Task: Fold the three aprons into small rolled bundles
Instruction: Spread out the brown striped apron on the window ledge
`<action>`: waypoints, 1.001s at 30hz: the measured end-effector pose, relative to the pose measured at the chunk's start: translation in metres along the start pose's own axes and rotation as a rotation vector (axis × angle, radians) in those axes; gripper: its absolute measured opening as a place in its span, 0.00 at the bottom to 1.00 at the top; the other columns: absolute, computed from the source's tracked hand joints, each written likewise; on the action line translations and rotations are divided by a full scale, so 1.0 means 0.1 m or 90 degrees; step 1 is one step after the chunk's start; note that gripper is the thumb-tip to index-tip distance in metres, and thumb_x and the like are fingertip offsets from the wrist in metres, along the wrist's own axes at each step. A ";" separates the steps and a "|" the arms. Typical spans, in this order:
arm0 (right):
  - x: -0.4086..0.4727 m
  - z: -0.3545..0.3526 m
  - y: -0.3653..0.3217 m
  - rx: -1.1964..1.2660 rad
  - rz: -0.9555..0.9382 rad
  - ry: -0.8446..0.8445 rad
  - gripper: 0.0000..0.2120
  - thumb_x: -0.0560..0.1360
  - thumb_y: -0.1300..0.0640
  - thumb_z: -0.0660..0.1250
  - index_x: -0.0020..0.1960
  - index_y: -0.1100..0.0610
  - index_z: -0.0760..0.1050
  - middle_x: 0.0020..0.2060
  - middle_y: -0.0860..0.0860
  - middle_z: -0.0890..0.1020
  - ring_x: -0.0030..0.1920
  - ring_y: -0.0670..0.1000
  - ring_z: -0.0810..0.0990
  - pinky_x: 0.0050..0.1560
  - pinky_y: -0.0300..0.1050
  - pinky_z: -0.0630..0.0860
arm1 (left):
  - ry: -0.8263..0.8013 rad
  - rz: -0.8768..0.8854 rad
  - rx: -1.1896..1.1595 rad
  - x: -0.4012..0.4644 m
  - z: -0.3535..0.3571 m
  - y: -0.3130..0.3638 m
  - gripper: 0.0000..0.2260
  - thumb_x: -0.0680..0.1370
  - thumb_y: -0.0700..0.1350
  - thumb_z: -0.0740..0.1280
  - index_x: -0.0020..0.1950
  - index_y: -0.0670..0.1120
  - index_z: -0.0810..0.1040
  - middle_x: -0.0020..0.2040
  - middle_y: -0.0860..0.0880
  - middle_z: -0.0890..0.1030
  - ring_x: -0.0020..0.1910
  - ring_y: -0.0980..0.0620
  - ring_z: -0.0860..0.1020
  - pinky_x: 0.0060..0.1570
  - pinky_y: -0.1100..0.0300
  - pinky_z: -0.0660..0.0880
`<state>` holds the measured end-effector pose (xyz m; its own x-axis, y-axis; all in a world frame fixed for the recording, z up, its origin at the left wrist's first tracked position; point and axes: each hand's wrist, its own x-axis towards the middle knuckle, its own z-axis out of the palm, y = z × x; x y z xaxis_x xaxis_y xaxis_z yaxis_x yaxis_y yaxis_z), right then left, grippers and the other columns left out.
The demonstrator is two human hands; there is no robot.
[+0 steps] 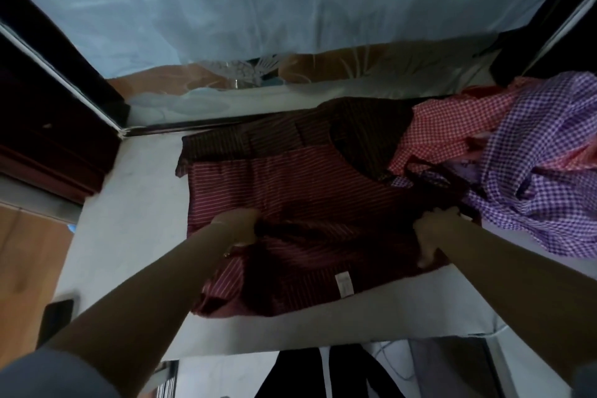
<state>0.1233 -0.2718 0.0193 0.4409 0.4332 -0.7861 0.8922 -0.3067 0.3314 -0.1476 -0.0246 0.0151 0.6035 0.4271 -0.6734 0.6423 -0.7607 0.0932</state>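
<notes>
Both gripping the maroon striped apron (307, 203) on the table (129, 203), left hand (239, 226) and right hand (433, 233) bunching fabric.

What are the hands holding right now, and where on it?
Both hold the maroon striped apron: the left hand grips a dark fold near its left side, the right hand grips its right edge, near the straps.

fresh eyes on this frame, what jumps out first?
The maroon striped apron spread across the middle of the white table, with the left hand and right hand each taking a grip on a fold of it at its near part. Next, the heap at the table's right end: a red checked apron lying against a purple checked apron, both crumpled.
</notes>
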 end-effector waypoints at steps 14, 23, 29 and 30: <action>0.58 -0.33 -1.17 0.401 -0.245 0.138 0.37 0.74 0.51 0.68 0.76 0.50 0.51 0.68 0.55 0.68 0.65 0.54 0.70 0.65 0.52 0.69 | 0.005 -0.148 -0.254 0.16 0.50 -0.60 0.30 0.72 0.55 0.71 0.70 0.47 0.66 0.65 0.46 0.75 0.62 0.44 0.74 0.62 0.48 0.72; 0.74 -0.35 -1.05 0.659 -0.227 0.255 0.14 0.82 0.55 0.54 0.66 0.53 0.65 0.50 0.55 0.80 0.46 0.50 0.79 0.48 0.42 0.74 | 0.084 -0.153 -0.422 0.12 0.22 -0.97 0.08 0.79 0.43 0.60 0.54 0.45 0.77 0.50 0.44 0.79 0.50 0.44 0.78 0.46 0.56 0.73; 0.84 -0.53 -1.00 0.580 -0.184 0.272 0.44 0.71 0.39 0.69 0.76 0.44 0.44 0.72 0.54 0.57 0.70 0.54 0.62 0.68 0.54 0.66 | 0.535 -0.225 -0.304 0.30 -0.18 -0.92 0.32 0.73 0.61 0.67 0.73 0.49 0.63 0.72 0.45 0.66 0.71 0.43 0.63 0.70 0.45 0.58; 0.87 -0.52 -1.00 0.516 -0.170 0.285 0.45 0.72 0.43 0.70 0.76 0.44 0.42 0.72 0.56 0.56 0.70 0.56 0.61 0.68 0.54 0.67 | 0.493 -0.259 -0.318 0.32 -0.14 -0.90 0.37 0.73 0.61 0.68 0.75 0.49 0.58 0.75 0.44 0.60 0.74 0.42 0.58 0.71 0.45 0.55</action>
<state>0.0779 -0.1588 -0.0552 0.3795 0.8052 -0.4558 0.7038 -0.5710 -0.4227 -0.1797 0.0641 -0.0048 0.3219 0.9436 -0.0771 0.8850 -0.2710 0.3785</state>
